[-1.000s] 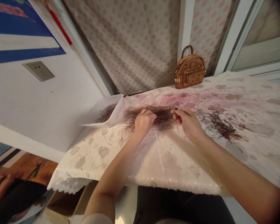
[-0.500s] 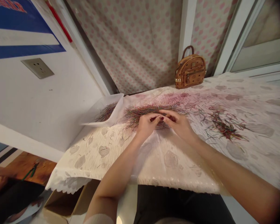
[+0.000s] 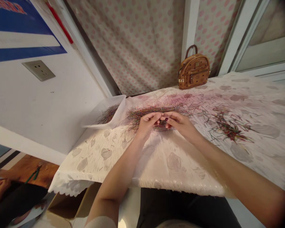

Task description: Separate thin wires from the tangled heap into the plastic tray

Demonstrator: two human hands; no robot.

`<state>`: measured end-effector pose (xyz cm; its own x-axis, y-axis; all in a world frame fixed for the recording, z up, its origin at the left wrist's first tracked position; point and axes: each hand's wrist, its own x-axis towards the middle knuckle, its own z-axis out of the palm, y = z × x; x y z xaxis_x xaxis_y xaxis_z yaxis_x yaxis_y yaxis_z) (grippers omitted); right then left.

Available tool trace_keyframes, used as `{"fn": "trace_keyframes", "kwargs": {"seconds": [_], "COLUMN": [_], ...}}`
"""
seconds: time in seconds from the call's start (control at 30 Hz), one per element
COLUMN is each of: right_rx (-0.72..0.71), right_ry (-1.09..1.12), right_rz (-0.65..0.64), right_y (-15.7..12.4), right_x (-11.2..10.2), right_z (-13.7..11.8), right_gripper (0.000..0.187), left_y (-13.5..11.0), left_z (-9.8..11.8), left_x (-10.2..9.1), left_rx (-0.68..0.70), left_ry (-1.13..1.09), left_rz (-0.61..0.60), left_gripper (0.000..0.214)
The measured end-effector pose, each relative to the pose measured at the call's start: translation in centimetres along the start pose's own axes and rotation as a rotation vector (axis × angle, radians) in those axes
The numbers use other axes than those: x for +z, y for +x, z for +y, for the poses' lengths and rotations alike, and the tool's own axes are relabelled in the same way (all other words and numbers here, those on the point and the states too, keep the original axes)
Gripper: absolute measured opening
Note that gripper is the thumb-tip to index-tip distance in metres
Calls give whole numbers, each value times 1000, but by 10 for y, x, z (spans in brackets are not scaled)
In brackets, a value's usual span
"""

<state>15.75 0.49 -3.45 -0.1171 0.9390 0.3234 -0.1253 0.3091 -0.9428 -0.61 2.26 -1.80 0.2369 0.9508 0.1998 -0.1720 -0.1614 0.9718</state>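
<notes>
On the patterned tablecloth (image 3: 154, 164) lies a long heap of thin, multicoloured wires (image 3: 142, 111). Just over its near side, my left hand (image 3: 148, 123) and my right hand (image 3: 178, 122) meet with fingertips close together. Both are closed in a pinch, thumb against fingers. Whatever sits between the fingertips is too small to make out, though a wire strand seems likely to be there. To the right of my right hand, short cut wire pieces (image 3: 230, 128) lie in a loose scatter.
A translucent plastic tray (image 3: 120, 112) holding more wires stands left of the heap against the white wall. A brown mini backpack (image 3: 194, 72) stands at the back. Green-handled pliers (image 3: 34, 174) lie on a wooden surface at lower left, near another person's hand (image 3: 1, 188). Below is a cardboard box (image 3: 64, 205).
My left hand has turned, its fingertips rising slightly. The fingers of my right hand have shifted a little; both hands stay over the heap.
</notes>
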Motion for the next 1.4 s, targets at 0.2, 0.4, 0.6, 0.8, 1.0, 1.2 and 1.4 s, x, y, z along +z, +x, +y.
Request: {"fn": "trace_keyframes", "kwargs": {"seconds": [0.2, 0.4, 0.6, 0.8, 1.0, 1.2, 1.4], "right_rx": [64, -13, -13, 27, 9, 106, 98], "right_ry": [115, -117, 153, 110, 147, 347, 235], "right_rz": [-121, 26, 161, 13, 42, -107, -174], "right_y": [2, -4, -2, -2, -3, -4, -6], "right_x": [6, 5, -6, -6, -7, -8, -4], "right_z": [12, 7, -6, 1, -6, -18, -11], "right_gripper": [26, 18, 16, 19, 22, 22, 28], "left_y": [0, -2, -4, -11, -12, -9, -7], "left_z": [0, 4, 9, 9, 21, 24, 11], "left_x": [1, 3, -3, 1, -9, -10, 2], "left_rx": [-26, 2, -8, -22, -115, 75, 131], "left_ry": [-30, 35, 272, 387, 419, 339, 202], "left_rz": [41, 98, -42, -352, -478, -277, -72], "left_gripper": [31, 35, 39, 43, 44, 43, 33]}}
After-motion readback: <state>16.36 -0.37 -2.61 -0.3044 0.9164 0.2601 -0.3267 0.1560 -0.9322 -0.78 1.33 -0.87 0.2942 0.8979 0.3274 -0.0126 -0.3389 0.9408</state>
